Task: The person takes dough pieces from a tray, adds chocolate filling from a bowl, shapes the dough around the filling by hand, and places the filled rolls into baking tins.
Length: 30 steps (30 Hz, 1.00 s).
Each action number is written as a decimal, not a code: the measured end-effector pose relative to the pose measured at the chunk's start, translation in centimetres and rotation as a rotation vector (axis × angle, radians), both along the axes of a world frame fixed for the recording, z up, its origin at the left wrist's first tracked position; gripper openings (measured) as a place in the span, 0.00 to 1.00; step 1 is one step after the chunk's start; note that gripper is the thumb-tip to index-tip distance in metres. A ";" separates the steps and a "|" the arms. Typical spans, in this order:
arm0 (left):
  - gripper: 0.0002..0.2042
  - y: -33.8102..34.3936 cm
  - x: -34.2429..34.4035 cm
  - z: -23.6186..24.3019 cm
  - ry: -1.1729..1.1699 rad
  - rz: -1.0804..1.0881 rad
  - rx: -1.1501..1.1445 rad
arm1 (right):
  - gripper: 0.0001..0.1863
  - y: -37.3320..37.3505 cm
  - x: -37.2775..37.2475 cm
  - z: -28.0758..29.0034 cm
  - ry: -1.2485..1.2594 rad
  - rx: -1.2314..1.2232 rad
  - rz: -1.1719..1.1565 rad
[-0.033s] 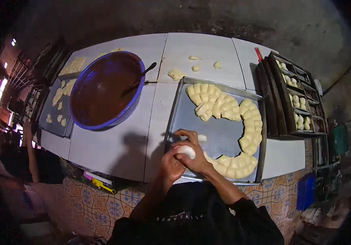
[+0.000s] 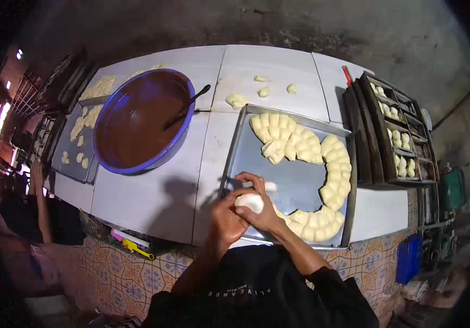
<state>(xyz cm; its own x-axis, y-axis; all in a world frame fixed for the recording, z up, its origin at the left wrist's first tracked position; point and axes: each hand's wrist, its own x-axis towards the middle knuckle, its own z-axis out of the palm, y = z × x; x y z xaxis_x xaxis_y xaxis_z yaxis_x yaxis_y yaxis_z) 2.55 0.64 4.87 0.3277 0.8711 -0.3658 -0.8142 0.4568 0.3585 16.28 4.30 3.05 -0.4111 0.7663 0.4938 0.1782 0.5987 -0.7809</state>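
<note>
Over the near left corner of a metal tray (image 2: 235,143), both my hands are closed around a smooth white dough ball (image 2: 250,203). My left hand (image 2: 227,221) cups it from the left. Against its right side presses my right hand (image 2: 262,210), with fingers curled over the far side. Just beyond the knuckles, another pale dough piece (image 2: 270,186) lies in the tray, partly hidden. A curved band of joined, portioned dough (image 2: 335,169) runs along the tray's far, right and near sides.
Left of the tray stands a blue basin (image 2: 99,156) of brown filling, with a dark-handled utensil (image 2: 198,93). A second tray (image 2: 71,170) with dough pieces lies farther left. Divided dark boxes (image 2: 410,139) holding dough stand at the right. Loose dough scraps (image 2: 236,100) dot the white-tiled table (image 2: 153,202).
My hands stay nearly in place around the dough ball. Slightly more of the ball shows between them, and its outline looks rounder.
</note>
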 end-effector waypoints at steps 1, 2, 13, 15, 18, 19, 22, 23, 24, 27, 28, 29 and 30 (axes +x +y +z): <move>0.42 0.6 -0.8 0.2 -0.230 -0.064 0.118 | 0.39 0.2 -0.1 -0.3 0.204 -0.247 0.102; 0.52 1.2 -1.6 0.6 -0.456 -0.129 0.241 | 0.48 0.4 -0.2 -0.5 0.404 -0.497 0.205; 0.43 22.9 -24.6 -1.9 1.833 0.225 0.315 | 0.57 0.7 0.0 -2.1 0.589 -0.677 0.174; 0.46 23.7 -23.0 -1.5 1.673 -0.184 0.152 | 0.58 1.3 1.1 -2.9 0.573 -0.690 0.102; 0.49 21.6 -21.4 1.4 1.621 -0.239 0.167 | 0.56 0.8 1.2 -2.8 0.572 -0.721 0.048; 0.49 21.4 -21.7 0.8 1.561 -0.200 0.219 | 0.51 1.1 0.9 -3.0 0.594 -0.694 0.068; 0.45 18.3 -16.3 0.3 1.540 -0.002 0.399 | 0.40 1.6 0.4 -3.1 0.658 -0.656 0.012; 0.44 16.8 -13.4 1.1 1.283 -0.016 0.315 | 0.39 2.0 0.4 -2.8 0.761 -0.842 0.025; 0.46 14.4 -11.2 2.0 0.828 -0.120 0.316 | 0.38 2.2 0.1 -1.9 0.864 -1.031 0.053; 0.57 8.7 -4.9 3.3 0.353 -0.357 0.275 | 0.24 2.2 -1.2 -4.6 1.031 -1.112 0.118; 0.53 7.6 -3.7 2.4 0.437 -0.243 0.259 | 0.21 2.1 -1.1 -5.8 0.962 -1.120 0.084; 0.51 6.6 -2.9 1.9 0.519 -0.163 0.259 | 0.13 1.7 -1.6 -4.0 1.124 -1.211 -0.085; 0.48 5.8 -2.4 1.5 0.602 -0.084 0.259 | 0.14 1.5 -1.2 -5.4 1.124 -1.092 -0.074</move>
